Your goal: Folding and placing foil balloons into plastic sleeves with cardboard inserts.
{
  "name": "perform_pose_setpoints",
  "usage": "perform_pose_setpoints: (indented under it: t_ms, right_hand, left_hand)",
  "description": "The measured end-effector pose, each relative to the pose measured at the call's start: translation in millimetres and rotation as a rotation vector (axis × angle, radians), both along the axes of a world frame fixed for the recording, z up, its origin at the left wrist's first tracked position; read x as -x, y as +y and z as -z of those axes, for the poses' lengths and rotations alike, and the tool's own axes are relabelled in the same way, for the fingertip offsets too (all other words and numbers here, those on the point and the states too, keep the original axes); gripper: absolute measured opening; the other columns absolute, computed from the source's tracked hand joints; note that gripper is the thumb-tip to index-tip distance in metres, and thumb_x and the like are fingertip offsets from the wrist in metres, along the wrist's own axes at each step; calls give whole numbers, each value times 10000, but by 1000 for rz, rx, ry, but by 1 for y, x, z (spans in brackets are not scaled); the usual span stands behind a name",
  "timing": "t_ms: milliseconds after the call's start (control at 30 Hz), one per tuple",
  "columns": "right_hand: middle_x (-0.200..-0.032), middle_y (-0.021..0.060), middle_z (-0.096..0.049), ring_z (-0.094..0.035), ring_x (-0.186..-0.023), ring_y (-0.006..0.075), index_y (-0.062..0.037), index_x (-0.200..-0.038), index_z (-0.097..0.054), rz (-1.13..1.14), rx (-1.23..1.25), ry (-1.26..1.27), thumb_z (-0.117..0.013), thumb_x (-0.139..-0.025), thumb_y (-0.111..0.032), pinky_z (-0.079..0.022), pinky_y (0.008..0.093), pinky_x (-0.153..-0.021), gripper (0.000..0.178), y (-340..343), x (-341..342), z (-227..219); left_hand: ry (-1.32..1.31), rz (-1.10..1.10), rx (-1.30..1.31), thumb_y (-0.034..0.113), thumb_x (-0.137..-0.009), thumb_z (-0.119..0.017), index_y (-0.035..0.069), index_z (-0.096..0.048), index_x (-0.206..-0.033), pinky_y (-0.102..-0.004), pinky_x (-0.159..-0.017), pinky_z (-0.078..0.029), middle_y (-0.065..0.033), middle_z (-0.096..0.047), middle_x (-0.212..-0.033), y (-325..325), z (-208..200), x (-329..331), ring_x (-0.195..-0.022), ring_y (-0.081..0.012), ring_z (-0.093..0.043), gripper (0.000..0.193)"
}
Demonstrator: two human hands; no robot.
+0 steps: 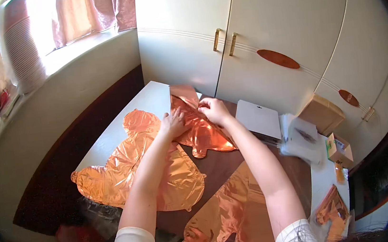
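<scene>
You have one view only, from the left camera on your head, so no second view overlaps it. It looks steeply down and forward over the desk (pixel 151 99), close enough that your forearms enter from the lower edge and your left hand (pixel 173 122) and right hand (pixel 214 109) sit near the middle. The far corner of the desk points at the cupboard doors (pixel 260 32) ahead. The fisheye bends straight edges toward a dark rim.
</scene>
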State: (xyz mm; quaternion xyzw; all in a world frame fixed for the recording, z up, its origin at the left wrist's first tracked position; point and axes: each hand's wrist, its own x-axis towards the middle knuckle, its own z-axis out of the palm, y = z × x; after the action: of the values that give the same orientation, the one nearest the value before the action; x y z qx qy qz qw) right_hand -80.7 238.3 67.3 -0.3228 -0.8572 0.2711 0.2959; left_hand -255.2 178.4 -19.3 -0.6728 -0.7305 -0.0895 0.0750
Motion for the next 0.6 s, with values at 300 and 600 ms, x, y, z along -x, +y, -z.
perform_pose_setpoints:
  t_ms: [300,600]
  right_hand:
    - [-736,28,-626,-560,-670,119,-17,-827,-649,301,192,556,-655,-788,-156,-459,295,-613,144,78,-73,-85]
    - [-833,44,-610,-566,-728,112,-28,-875,-562,321,-10,754,-546,-895,-110,-475,266,-695,86,42,-216,-221]
  left_hand:
    - [-16,-53,175,710,-783,-395,235,-364,-1383,-480,-1000,-286,-128,-350,-1418,9,-11,-11,-1318,-286,-304,766]
    - [-47,-63,219,706,-759,-441,207,-371,-1381,-511,-1057,-234,-132,-351,-1414,11,-20,-15,-1333,-298,-280,800]
